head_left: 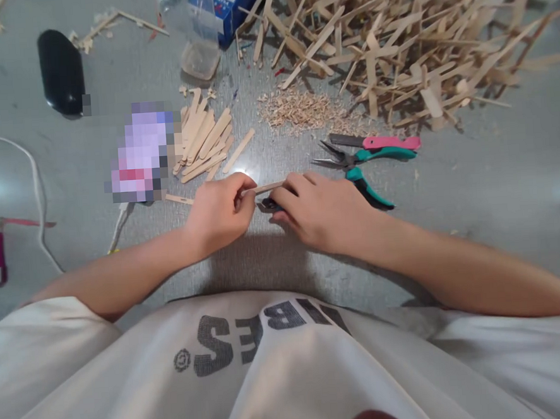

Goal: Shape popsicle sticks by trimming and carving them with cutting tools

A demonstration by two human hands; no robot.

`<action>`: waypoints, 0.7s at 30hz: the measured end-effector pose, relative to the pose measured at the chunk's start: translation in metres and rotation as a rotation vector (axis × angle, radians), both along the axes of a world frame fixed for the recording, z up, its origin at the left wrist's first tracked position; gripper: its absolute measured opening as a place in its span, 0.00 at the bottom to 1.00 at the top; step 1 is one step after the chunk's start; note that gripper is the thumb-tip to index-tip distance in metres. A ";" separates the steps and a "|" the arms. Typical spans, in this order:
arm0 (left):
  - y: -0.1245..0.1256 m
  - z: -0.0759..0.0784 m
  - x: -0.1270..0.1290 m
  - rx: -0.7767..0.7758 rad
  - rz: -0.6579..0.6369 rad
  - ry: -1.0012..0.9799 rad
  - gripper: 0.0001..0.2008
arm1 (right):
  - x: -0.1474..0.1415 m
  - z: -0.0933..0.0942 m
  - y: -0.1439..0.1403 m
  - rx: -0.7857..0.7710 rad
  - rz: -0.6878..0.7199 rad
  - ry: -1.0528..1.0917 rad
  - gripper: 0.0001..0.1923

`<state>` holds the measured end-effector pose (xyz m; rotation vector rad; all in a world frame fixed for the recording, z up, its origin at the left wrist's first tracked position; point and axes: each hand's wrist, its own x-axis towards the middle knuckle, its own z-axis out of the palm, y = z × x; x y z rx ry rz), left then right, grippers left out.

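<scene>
In front of my chest, my left hand (pixel 225 209) is closed in a pinch on one end of a wooden craft stick (pixel 270 187). The stick's other end reaches the fingers of my right hand (pixel 315 204). That hand is curled around a small dark tool with a shiny metal end (pixel 269 204), largely covered by the fingers, so its exact kind is unclear. Right of it lie pliers (pixel 350 161) with teal and black handles, jaws apart. A pink-handled blade or file (pixel 390 143) rests just beyond them. Another craft stick (pixel 179 198) lies left of my left hand.
Loose craft sticks (pixel 207 138) lie beyond my left hand, near a blurred phone (pixel 141 151) on a white cable (pixel 36 180). Wood chips (pixel 297 110) and a big stick heap (pixel 393 44) fill the far right. Also present: blue box (pixel 237 10), clear container (pixel 199 59), black case (pixel 61 72).
</scene>
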<state>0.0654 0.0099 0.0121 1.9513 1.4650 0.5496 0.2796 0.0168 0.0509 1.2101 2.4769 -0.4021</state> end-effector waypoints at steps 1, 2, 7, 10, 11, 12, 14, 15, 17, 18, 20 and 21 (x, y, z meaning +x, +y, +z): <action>0.000 0.002 0.001 -0.021 0.004 0.010 0.11 | 0.000 0.001 0.001 -0.004 -0.016 -0.027 0.23; -0.001 0.003 0.001 -0.036 0.010 0.016 0.11 | -0.001 0.001 0.002 -0.003 -0.032 -0.047 0.24; -0.001 0.003 0.003 -0.060 0.016 0.036 0.12 | -0.001 -0.001 0.006 0.035 -0.077 -0.087 0.28; -0.001 0.003 0.003 -0.048 0.011 0.044 0.13 | -0.001 -0.002 0.007 0.038 -0.086 -0.084 0.27; -0.001 0.003 0.003 -0.046 0.010 0.046 0.13 | -0.001 -0.002 0.007 0.036 -0.089 -0.084 0.27; -0.001 0.003 0.003 -0.048 0.009 0.048 0.13 | -0.002 -0.002 0.007 0.034 -0.089 -0.084 0.27; -0.001 0.004 0.003 -0.057 0.003 0.053 0.13 | -0.002 -0.003 0.006 0.036 -0.092 -0.087 0.27; -0.001 0.004 0.003 -0.061 0.000 0.057 0.13 | -0.002 -0.003 0.005 0.045 -0.093 -0.089 0.27; -0.001 0.003 0.003 -0.069 -0.009 0.070 0.14 | -0.003 -0.005 0.004 0.072 -0.094 -0.091 0.27; 0.000 0.003 0.003 -0.070 -0.014 0.074 0.14 | -0.003 -0.006 0.003 0.085 -0.092 -0.091 0.28; 0.000 0.002 0.003 -0.070 -0.016 0.078 0.13 | -0.003 -0.008 0.002 0.100 -0.095 -0.094 0.28; 0.001 0.002 0.002 -0.069 -0.013 0.078 0.13 | -0.003 -0.009 0.002 0.102 -0.102 -0.098 0.29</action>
